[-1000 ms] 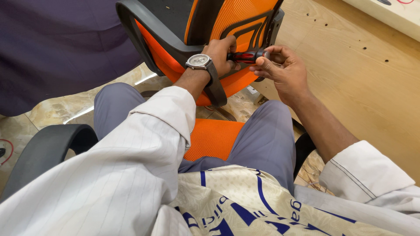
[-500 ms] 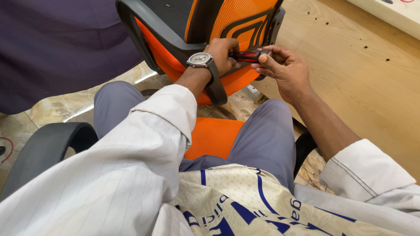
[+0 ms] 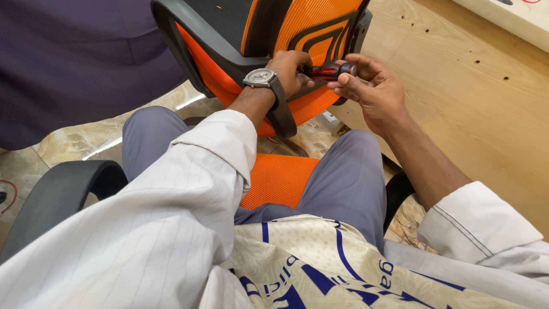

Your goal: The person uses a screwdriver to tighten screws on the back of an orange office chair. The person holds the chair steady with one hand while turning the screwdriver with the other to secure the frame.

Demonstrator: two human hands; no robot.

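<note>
A red and black screwdriver handle (image 3: 329, 71) lies level in front of an orange mesh chair back (image 3: 309, 28) with a black frame (image 3: 189, 40). My right hand (image 3: 372, 91) grips the handle's outer end with its fingertips. My left hand (image 3: 290, 70), with a wristwatch (image 3: 260, 77) on the wrist, closes around the screwdriver's front part against the chair back. The tip is hidden behind my left hand.
I sit on an orange mesh seat (image 3: 277, 180) with a black armrest (image 3: 63, 191) at my left. A light wooden panel (image 3: 474, 97) stands at the right. Dark purple cloth (image 3: 74, 63) hangs at the left over a marble floor (image 3: 74, 149).
Both hands stay on the screwdriver; my right hand's fingers have shifted around the handle. The chair back has barely moved.
</note>
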